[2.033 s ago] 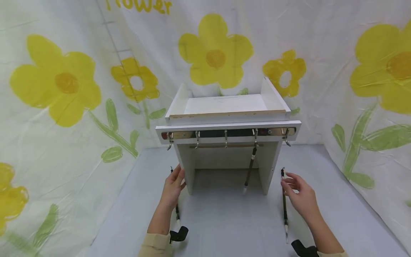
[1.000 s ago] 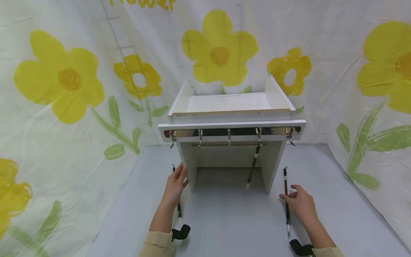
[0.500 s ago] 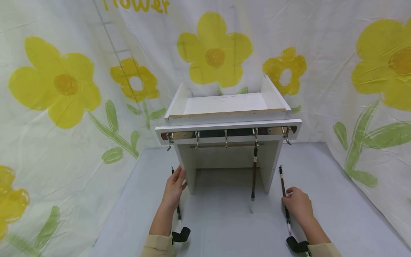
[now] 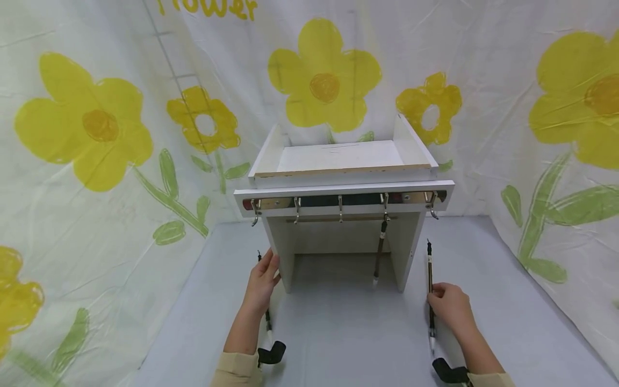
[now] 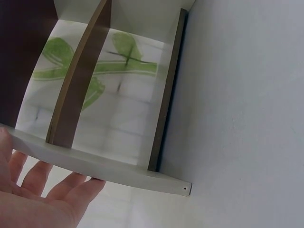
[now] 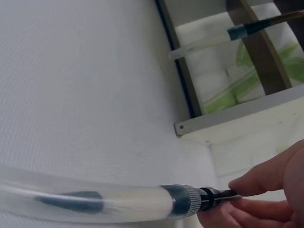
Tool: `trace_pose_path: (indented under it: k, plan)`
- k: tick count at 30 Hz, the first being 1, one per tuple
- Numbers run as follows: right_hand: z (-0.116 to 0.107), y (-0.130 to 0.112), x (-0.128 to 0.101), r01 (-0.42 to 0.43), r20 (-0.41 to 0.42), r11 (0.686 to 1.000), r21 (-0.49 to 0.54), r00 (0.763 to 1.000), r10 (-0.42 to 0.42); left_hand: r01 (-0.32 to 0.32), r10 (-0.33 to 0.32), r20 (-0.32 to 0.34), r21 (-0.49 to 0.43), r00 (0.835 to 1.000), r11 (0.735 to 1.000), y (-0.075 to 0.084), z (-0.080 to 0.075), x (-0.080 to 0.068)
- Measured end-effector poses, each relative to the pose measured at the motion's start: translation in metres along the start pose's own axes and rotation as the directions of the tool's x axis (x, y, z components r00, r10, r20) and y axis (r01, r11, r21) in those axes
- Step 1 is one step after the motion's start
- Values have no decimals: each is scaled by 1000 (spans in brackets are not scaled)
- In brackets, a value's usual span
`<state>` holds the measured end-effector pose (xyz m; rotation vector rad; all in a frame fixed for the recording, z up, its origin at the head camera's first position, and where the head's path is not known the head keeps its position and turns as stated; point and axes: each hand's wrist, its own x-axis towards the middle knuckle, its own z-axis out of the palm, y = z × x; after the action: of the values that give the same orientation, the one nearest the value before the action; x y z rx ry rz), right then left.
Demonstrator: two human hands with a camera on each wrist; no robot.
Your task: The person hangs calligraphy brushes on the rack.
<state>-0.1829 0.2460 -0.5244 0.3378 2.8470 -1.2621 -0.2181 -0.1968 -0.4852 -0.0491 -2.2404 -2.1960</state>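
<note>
My right hand point(image 4: 451, 306) pinches the middle of a dark-handled calligraphy brush point(image 4: 429, 269) between thumb and fingers, to the right of a white shelf rack point(image 4: 329, 186). A clear cap point(image 6: 85, 202) covers this brush's pale, dark-pointed tip in the right wrist view. My left hand point(image 4: 260, 285) touches the outer face of the rack's left side panel point(image 5: 109, 168) with mostly straight fingers. A second calligraphy brush point(image 4: 379, 252) hangs tip down from one of the rack's hooks. Beside the left forearm lies another brush point(image 4: 268, 318), partly hidden by the hand.
Several metal hooks point(image 4: 340, 207) line a shiny strip point(image 4: 319, 201) along the rack's front. Above them is an open shelf point(image 4: 338, 156). Behind the grey tabletop point(image 4: 338, 333) hangs a white curtain point(image 4: 271, 32) painted with yellow flowers.
My right hand has moved down from near the brush's upper end to its middle and now pinches it; the brush's top has shifted up. The hanging brush swings. The left hand stays in place.
</note>
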Motion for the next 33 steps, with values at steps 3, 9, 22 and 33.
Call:
trace_pose_path:
  k: [3,9,22,33]
  plan:
    - [-2,-5,-3,3,9,999,45,1000,-3,3,-3,0,-8,1000,1000,0,0,0]
    - [-6,-11,-11,10,-4,996,84,1000,-9,-2,2,7,-17,1000,1000,0,0,-1]
    - [-16,-25,-23,131,-154,985,116,982,-113,-12,12,8,-7,1000,1000,2,1,-2]
    - [-35,-43,-43,294,-323,947,127,915,-241,-26,26,3,-13,1000,1000,1,3,-3]
